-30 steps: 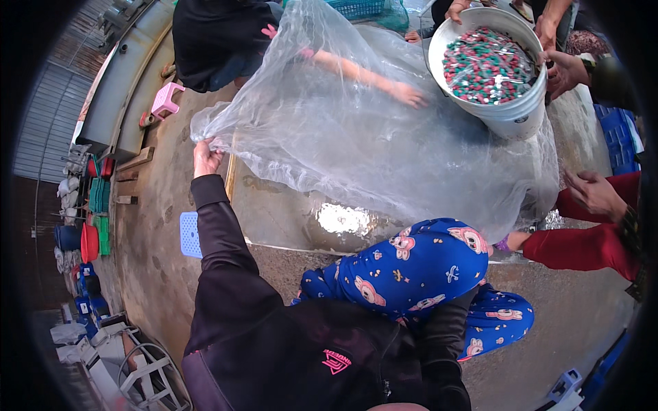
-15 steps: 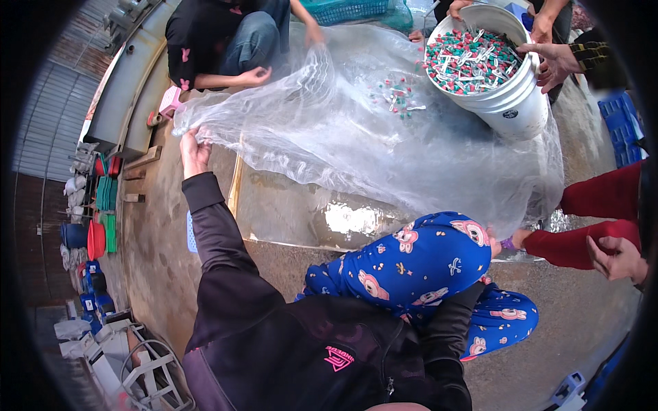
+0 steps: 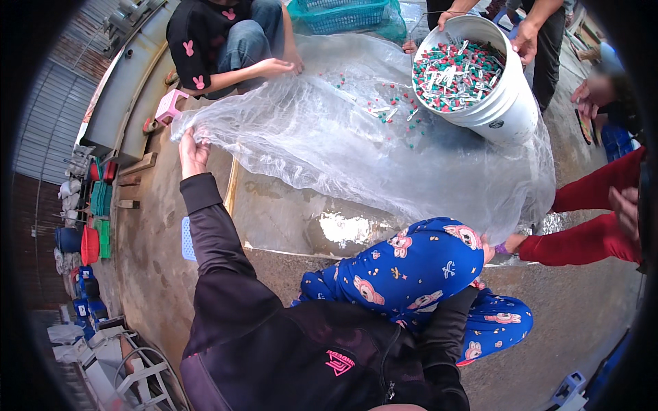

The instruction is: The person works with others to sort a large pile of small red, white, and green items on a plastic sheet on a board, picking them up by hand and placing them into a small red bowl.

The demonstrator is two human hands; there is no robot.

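A whitish translucent sheet of fine netting (image 3: 288, 130) is spread in front of me. My left hand (image 3: 195, 152) is closed on its gathered near left corner, arm stretched out. My right hand (image 3: 488, 251) shows only as a bit of skin past my raised knee, by the net's near right edge; its fingers are mostly hidden. A white bucket (image 3: 510, 113) full of small red, green and white pieces (image 3: 456, 75) is tilted over the net, held by another person's hands. Some loose pieces (image 3: 384, 113) lie on the net.
A crouching person (image 3: 236, 51) is at the net's far left side, hands at its edge. Red-trousered legs (image 3: 582, 240) are at the right. Behind the net stands a teal basket (image 3: 343, 15); a pink stool (image 3: 169, 106) is left. Wet concrete (image 3: 301, 212) lies under the near edge.
The bucket has shifted slightly left, and more pieces lie scattered on the net. A third hand at its right rim has let go and drawn back. My left hand keeps its hold.
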